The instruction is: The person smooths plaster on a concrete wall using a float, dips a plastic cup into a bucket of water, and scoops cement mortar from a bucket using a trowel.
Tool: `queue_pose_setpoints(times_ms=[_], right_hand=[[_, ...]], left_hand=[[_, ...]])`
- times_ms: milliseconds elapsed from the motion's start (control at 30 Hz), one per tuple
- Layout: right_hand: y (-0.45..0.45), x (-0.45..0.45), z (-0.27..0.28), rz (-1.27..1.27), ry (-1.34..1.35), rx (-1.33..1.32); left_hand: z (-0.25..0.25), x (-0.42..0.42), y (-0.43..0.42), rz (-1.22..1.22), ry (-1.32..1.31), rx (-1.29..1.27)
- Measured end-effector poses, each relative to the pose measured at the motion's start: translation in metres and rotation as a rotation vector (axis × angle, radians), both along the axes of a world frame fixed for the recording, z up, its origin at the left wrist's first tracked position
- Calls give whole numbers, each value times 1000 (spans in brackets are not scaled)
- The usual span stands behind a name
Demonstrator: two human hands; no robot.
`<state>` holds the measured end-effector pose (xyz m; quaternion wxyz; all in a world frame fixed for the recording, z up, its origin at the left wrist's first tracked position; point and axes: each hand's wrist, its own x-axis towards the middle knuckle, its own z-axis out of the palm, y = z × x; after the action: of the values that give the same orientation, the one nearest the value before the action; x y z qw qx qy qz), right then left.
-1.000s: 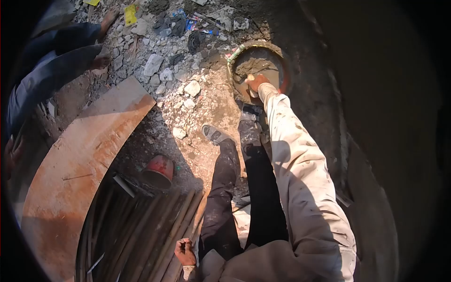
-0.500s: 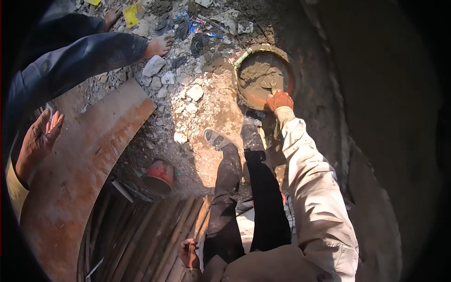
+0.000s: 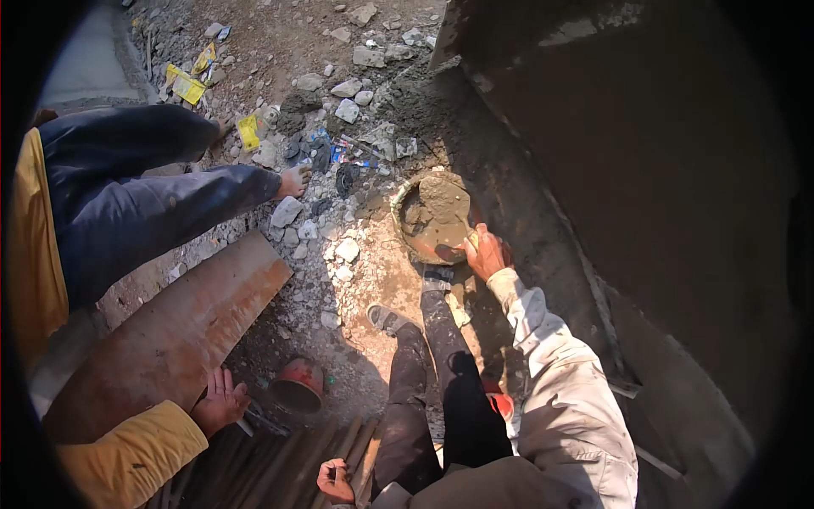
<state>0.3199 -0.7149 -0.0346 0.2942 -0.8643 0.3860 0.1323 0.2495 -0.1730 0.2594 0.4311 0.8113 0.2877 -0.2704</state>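
Observation:
My right hand (image 3: 489, 253) is closed round the handle of a trowel at the near right rim of a round basin (image 3: 397, 222). Most of the trowel's blade is hard to make out against the mortar. Wet grey mortar (image 3: 445, 200) lies heaped in the basin, with a thinner wet patch near my hand. My left hand (image 3: 336, 482) hangs low by my left leg, its fingers loosely curled, and nothing shows in it.
A co-worker's open hand (image 3: 222, 401) in a yellow sleeve is at lower left, near a curved rusty sheet (image 3: 182, 318). A red bucket (image 3: 298, 386) and bamboo poles (image 3: 254, 462) lie left of my legs. Broken stones (image 3: 287, 212) and litter cover the ground ahead.
My right hand has drawn back toward the basin's near rim with the trowel. The co-worker's hand and yellow sleeve have come lower and to the right. The view has tilted, showing more ground ahead.

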Motion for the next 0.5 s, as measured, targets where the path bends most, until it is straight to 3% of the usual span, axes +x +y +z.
queue_pose_setpoints(times_ms=[100,233,333,433,500], right_hand=[[-15,28,77,202,-124,-75],[-29,69,153,472,-322,-48],[-56,118,179,656,-186,328],[-97,157,131,755,-352,632],[-147,191,86,464,291,1241]], left_hand=[[-2,-3,-5,-177,-111,11],[7,2,-29,-28,23,49],[7,14,-53,-5,63,41],[8,17,-66,-22,72,63],[5,20,-72,-22,68,60]])
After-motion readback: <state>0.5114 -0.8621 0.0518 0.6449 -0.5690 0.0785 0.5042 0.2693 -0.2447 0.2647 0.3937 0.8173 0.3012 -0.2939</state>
